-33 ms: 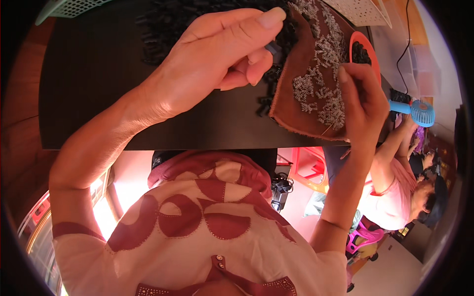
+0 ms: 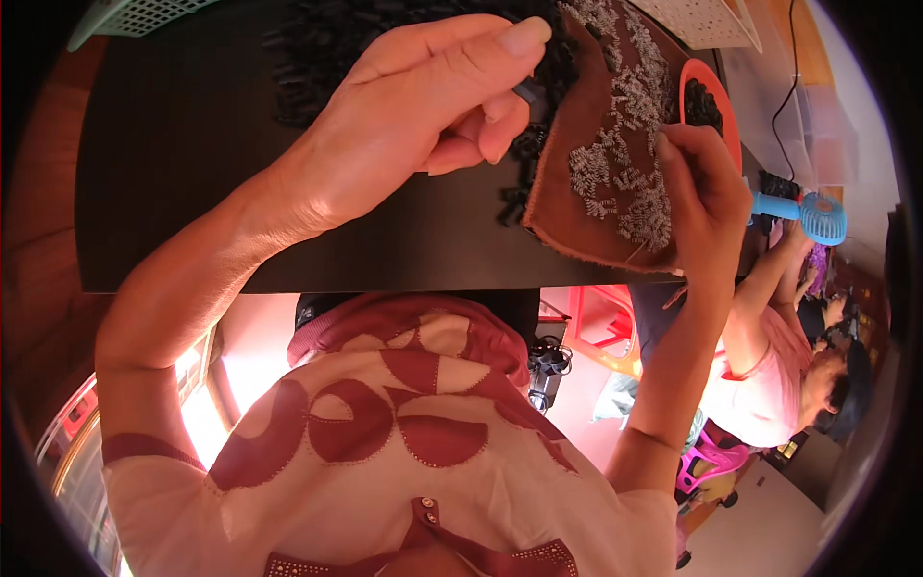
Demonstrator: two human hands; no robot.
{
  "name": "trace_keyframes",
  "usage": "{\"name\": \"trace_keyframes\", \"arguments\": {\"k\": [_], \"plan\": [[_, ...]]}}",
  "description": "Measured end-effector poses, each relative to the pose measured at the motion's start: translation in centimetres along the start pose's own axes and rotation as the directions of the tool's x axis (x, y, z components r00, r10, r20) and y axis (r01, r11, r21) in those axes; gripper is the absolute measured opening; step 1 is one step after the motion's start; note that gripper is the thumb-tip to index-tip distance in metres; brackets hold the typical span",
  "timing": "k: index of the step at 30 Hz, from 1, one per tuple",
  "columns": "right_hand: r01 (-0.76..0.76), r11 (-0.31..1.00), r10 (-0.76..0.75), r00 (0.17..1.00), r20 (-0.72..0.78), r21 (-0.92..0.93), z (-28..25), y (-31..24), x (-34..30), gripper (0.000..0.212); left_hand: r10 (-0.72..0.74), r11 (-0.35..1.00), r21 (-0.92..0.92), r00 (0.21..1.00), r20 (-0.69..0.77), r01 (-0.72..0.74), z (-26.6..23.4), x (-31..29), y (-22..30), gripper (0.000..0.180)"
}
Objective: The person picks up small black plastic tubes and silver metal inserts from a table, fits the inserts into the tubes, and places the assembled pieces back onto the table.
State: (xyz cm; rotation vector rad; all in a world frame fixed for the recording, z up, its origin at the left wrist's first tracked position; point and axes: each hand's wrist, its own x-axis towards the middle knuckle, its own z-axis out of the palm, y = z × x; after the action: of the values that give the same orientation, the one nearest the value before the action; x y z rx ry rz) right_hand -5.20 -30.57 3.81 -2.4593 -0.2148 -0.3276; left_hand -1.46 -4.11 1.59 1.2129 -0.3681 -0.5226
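My left hand (image 2: 385,125) is raised over the dark table, its fingers curled round a small black plastic piece (image 2: 526,91) that is mostly hidden. Beneath and beyond it lies a heap of small black pieces (image 2: 298,62). To the right, a brown cloth (image 2: 562,207) carries many tiny silvery springs (image 2: 591,173). My right hand (image 2: 711,188) is at the cloth's right side, thumb and forefinger pinched together beside the springs. Whether a spring is between those fingertips is too small to see. Behind this hand stands a red bowl (image 2: 731,120) with black pieces (image 2: 702,106) in it.
A pale green basket (image 2: 139,17) is at the far left and a white perforated basket (image 2: 707,24) at the far right. A blue handheld fan (image 2: 822,219) is right of my right hand. Another person (image 2: 760,385) sits to the right, near a red stool (image 2: 604,327).
My right hand has shifted very slightly to the left. The left hand stays nearly still, still closed on the black piece.
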Motion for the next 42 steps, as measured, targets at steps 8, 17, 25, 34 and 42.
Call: {"name": "trace_keyframes", "arguments": {"k": [8, 17, 25, 34, 42], "plan": [[0.120, 0.965, -0.092, 0.988, 0.128, -0.232, 1.0, 2.1, 1.1, 0.013, 0.098, 0.995, 0.024, 0.995, 0.003, -0.098, 0.1, 0.2, -0.8, 0.034], [0.021, 0.989, 0.003, 0.986, 0.166, -0.145, -0.4, 2.5, 1.3, 0.011, 0.086, 0.995, 0.051, 0.996, -0.004, -0.086, 0.1, 0.1, -0.5, 0.036], [0.056, 0.972, -0.005, 0.977, 0.215, -0.229, -0.5, 2.1, 1.5, 0.017, 0.089, 0.995, 0.040, 0.995, -0.041, -0.087, 0.3, 0.1, -0.8, 0.036], [0.144, 0.915, -0.094, 0.985, 0.146, -0.377, 0.0, 3.1, 2.2, 0.014, 0.092, 0.995, 0.045, 0.995, -0.038, -0.091, 0.3, 0.1, -0.8, 0.035], [0.170, 0.919, -0.112, 0.977, 0.179, -0.355, -0.3, 3.1, 3.3, 0.017, 0.098, 0.994, 0.045, 0.994, -0.058, -0.095, 0.2, 0.3, -0.9, 0.034]]}}
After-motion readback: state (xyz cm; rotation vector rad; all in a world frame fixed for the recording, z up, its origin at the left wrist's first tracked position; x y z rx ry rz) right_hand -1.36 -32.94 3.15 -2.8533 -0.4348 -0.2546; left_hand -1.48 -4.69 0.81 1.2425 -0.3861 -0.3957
